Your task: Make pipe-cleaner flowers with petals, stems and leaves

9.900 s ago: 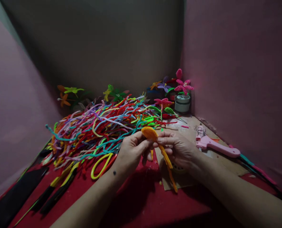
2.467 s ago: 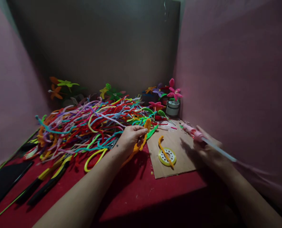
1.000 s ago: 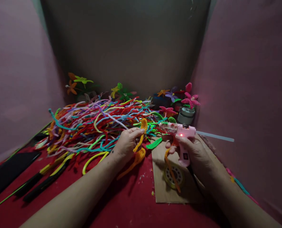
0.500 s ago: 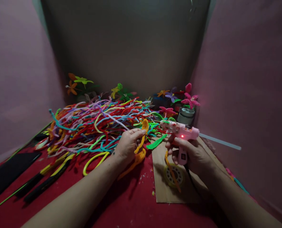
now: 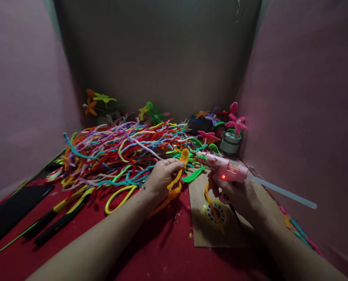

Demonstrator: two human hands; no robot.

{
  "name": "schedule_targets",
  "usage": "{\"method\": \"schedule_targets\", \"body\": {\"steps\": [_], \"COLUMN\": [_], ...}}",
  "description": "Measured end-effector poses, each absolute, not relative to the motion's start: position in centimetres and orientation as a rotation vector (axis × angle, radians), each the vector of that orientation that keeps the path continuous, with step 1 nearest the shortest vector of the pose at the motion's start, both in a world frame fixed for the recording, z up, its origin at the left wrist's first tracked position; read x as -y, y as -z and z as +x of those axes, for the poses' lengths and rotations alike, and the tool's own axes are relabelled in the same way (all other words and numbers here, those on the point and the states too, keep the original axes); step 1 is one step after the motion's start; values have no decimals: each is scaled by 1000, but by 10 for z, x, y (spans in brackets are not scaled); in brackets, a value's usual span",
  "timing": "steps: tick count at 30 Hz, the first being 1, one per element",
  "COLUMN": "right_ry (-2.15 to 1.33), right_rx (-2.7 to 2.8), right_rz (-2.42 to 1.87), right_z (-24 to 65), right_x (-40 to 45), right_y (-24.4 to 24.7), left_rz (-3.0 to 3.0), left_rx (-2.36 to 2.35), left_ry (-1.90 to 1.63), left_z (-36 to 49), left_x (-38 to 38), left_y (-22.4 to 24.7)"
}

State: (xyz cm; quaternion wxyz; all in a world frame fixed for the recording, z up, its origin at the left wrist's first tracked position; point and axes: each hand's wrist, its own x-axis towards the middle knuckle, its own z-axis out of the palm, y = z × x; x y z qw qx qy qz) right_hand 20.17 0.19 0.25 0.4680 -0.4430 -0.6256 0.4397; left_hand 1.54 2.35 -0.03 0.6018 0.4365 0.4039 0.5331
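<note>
Pinching orange petal [image 5: 185, 156] in left hand [image 5: 161, 176]. Gripping pink glue gun [image 5: 231, 168] in right hand [image 5: 242, 197], right of green leaf [image 5: 194, 175].

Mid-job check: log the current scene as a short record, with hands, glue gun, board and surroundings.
left hand: pinching an orange pipe-cleaner piece
right hand: gripping a pink glue gun
glue gun light: red, lit
glue gun nozzle: apart from the orange piece
glue stick: translucent, protruding from the gun's rear
brown board: under a tape roll, with an orange strip across the roll
pipe-cleaner pile: multicolored, beyond the left hand
scissors: yellow handle loop visible beside the left forearm
table covering: red
</note>
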Motion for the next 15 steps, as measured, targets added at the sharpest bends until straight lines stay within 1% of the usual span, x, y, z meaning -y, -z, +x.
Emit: {"method": "schedule_targets", "body": {"steps": [8,15], "right_ry": [-970,-1015], "right_rx": [1553,1509], "right_rz": [-1049,-1016], "right_z": [202,201], "right_x": [-5,-5], "right_y": [2,3], "left_rz": [1079,1061], "left_rx": [-1010,-983], "left_ry": [-1214,-1229], "left_z": [16,16], "left_x": [-22,-22], "left_y": [0,-2]}}
